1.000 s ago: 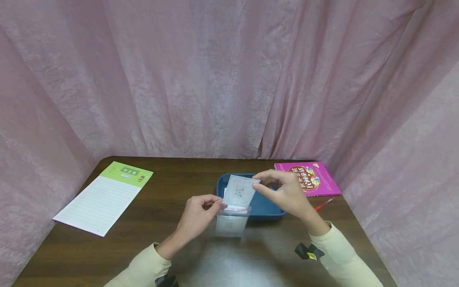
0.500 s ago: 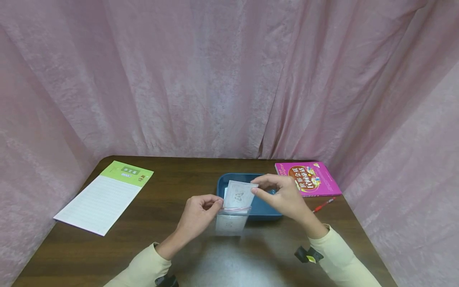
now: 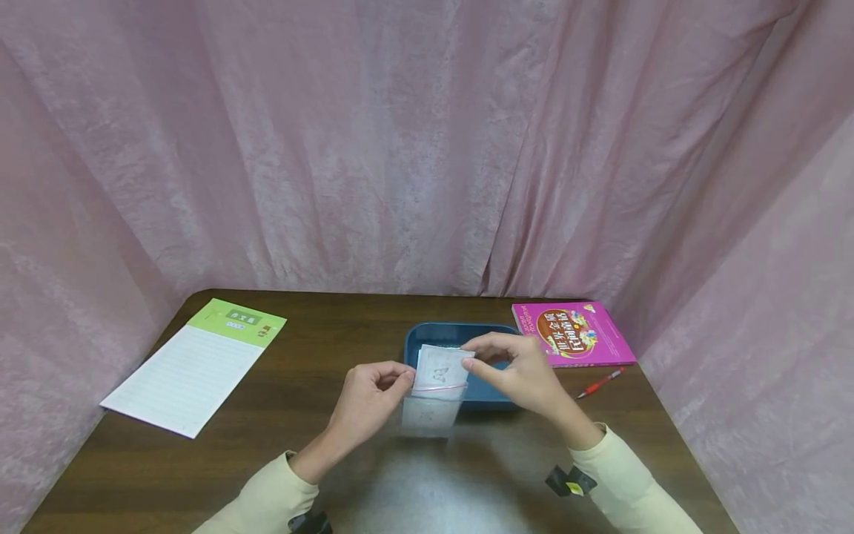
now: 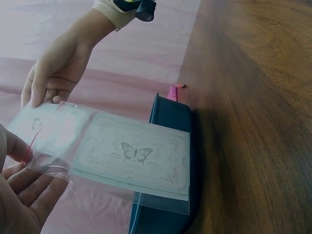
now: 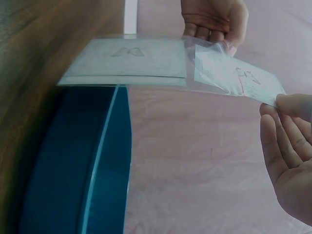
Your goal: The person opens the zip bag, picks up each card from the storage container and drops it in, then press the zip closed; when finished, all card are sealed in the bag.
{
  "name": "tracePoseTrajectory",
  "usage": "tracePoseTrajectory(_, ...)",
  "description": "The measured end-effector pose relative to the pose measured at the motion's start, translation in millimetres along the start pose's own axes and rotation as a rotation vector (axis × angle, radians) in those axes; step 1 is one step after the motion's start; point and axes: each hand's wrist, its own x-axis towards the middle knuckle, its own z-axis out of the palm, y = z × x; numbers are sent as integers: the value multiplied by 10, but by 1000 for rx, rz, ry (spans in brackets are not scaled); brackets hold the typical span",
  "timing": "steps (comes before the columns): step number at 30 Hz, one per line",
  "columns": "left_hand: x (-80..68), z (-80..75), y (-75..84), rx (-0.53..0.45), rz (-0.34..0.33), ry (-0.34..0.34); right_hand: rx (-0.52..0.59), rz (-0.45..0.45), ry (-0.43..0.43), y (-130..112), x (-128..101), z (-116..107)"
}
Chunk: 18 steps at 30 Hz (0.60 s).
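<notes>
My left hand (image 3: 373, 398) pinches the left edge of a clear zip bag (image 3: 430, 426) near its reddish zip strip. Inside the bag lie white cards; in the left wrist view the front card (image 4: 134, 153) bears a butterfly print. Another white butterfly card (image 3: 440, 368) is partly in the bag's mouth, its upper part sticking out. Between thumb and fingers, my right hand (image 3: 523, 374) grips that card's upper right corner. Both hands hold the bag and card above the table, in front of a blue tray (image 3: 494, 406).
Lined paper with a green header (image 3: 190, 371) lies at the table's left. A pink book (image 3: 580, 334) sits at the back right, with a red pen (image 3: 600, 383) in front of it. Pink curtains (image 3: 373, 148) surround the table.
My right hand has moved down and slightly left, sliding the card deeper into the bag. The left hand has stayed in place on the bag.
</notes>
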Motion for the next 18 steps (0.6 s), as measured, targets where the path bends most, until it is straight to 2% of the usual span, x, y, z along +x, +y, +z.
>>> tracePoseTrajectory(18, -2, -19, 24, 6, 0, 6, 21, 17, -42, 80, -66, 119)
